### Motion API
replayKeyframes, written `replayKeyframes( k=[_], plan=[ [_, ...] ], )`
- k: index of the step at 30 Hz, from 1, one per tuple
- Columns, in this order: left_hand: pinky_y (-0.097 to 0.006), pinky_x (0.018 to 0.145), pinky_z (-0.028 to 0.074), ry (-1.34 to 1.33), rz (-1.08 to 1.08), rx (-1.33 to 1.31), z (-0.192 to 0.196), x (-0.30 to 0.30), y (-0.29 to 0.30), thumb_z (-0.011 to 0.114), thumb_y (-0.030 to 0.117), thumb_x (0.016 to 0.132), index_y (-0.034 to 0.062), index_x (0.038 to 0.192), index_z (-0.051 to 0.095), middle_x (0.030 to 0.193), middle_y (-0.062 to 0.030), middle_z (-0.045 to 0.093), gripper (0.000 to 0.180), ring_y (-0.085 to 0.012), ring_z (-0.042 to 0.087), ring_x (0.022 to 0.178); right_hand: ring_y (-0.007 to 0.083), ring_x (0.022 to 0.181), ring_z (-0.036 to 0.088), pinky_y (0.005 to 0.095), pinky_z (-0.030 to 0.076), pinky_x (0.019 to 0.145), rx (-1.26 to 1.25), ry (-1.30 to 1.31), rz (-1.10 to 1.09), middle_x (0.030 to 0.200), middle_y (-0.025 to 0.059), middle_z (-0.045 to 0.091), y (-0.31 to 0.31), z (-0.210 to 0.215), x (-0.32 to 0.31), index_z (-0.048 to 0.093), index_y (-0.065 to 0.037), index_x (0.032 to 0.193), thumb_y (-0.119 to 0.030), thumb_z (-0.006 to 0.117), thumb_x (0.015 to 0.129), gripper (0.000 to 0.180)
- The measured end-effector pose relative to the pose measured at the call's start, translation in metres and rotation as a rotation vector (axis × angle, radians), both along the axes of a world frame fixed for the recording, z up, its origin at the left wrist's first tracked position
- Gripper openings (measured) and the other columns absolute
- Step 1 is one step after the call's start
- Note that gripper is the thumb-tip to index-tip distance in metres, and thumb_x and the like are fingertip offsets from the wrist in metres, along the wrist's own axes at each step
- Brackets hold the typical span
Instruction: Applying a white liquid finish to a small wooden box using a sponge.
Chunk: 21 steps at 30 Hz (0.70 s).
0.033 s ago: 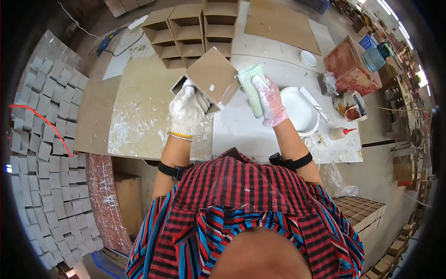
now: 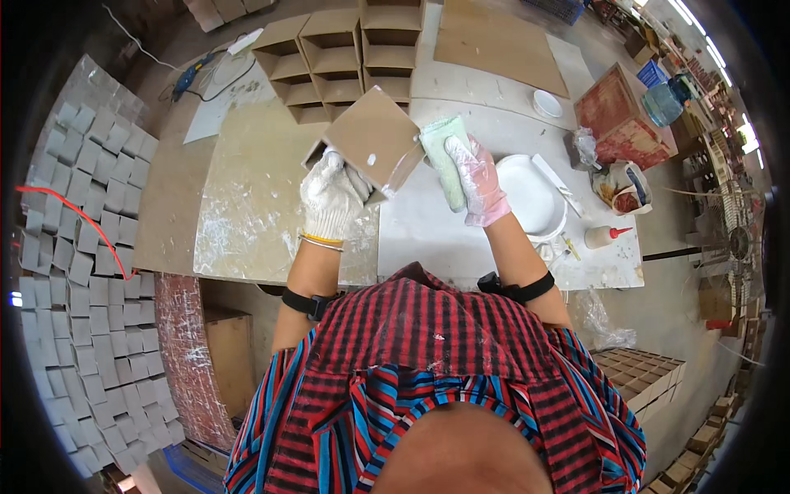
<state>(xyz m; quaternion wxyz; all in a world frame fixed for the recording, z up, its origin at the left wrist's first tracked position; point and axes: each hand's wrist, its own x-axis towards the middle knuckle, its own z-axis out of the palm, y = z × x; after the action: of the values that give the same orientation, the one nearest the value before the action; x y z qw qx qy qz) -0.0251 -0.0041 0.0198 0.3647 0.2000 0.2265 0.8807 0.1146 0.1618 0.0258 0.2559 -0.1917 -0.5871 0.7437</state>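
Observation:
My left hand (image 2: 333, 193), in a white knitted glove, grips a small brown board box (image 2: 372, 132) by its lower left side, with the thumb at its dark open end. The box is held tilted above the table, one corner pointing away from me. A small white spot marks its upper face. In my right hand (image 2: 479, 183), under a thin plastic glove smeared with white, is a folded pale green cloth (image 2: 445, 152). The cloth's left edge is right beside the box's right corner; whether they touch I cannot tell. Some fingers of both hands are hidden.
Behind the box stand stacked brown open boxes (image 2: 336, 53). To the right are a white round tray (image 2: 539, 210) with a white strip on its rim, a red-tipped squeeze bottle (image 2: 605, 237), a white cup (image 2: 546, 104) and a red-stained crate (image 2: 617, 111). Many pale boxes (image 2: 107, 296) are stacked at left.

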Motion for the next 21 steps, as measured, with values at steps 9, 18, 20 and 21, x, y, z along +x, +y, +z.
replayKeyframes(
  k=[9, 18, 20, 21],
  plan=[
    [-0.039, 0.095, 0.037, 0.611, 0.149, -0.450, -0.015, -0.004, 0.010, 0.038, 0.025, 0.089, 0.0029, 0.122, 0.041, 0.122, -0.0133, 0.046, 0.040, -0.0271, 0.045, 0.112, 0.0150, 0.073, 0.055, 0.0287, 0.045, 0.066, 0.750, -0.204, -0.195, 0.083, 0.0092, 0.061, -0.028, 0.028, 0.004, 0.055, 0.000, 0.099, -0.026, 0.062, 0.080, 0.033],
    [-0.040, 0.093, 0.038, -0.114, -0.038, -0.006, -0.001, -0.002, 0.013, 0.030, 0.028, 0.092, 0.0030, 0.123, 0.040, 0.123, -0.0123, 0.045, 0.041, -0.0290, 0.044, 0.112, 0.0306, 0.083, 0.058, 0.0346, 0.047, 0.073, 1.110, -0.090, -0.108, 0.093, 0.0145, 0.059, -0.045, 0.040, 0.002, 0.055, -0.005, 0.103, -0.030, 0.067, 0.073, 0.040],
    [-0.040, 0.092, 0.039, -0.133, 0.021, -0.063, -0.006, -0.001, 0.012, 0.030, 0.029, 0.092, 0.0031, 0.123, 0.040, 0.122, -0.0122, 0.046, 0.041, -0.0289, 0.045, 0.111, 0.0306, 0.084, 0.058, 0.0351, 0.047, 0.074, 0.972, -0.213, -0.122, 0.094, 0.0139, 0.059, -0.034, 0.044, 0.001, 0.055, -0.006, 0.103, -0.030, 0.066, 0.074, 0.040],
    [-0.041, 0.092, 0.040, -0.155, 0.073, -0.125, -0.008, -0.001, 0.014, 0.030, 0.030, 0.092, 0.0032, 0.122, 0.041, 0.122, -0.0121, 0.046, 0.042, -0.0288, 0.045, 0.110, 0.0306, 0.085, 0.058, 0.0357, 0.047, 0.074, 0.826, -0.339, -0.141, 0.095, 0.0133, 0.059, -0.030, 0.044, 0.000, 0.055, -0.007, 0.103, -0.031, 0.066, 0.074, 0.039]
  ],
)
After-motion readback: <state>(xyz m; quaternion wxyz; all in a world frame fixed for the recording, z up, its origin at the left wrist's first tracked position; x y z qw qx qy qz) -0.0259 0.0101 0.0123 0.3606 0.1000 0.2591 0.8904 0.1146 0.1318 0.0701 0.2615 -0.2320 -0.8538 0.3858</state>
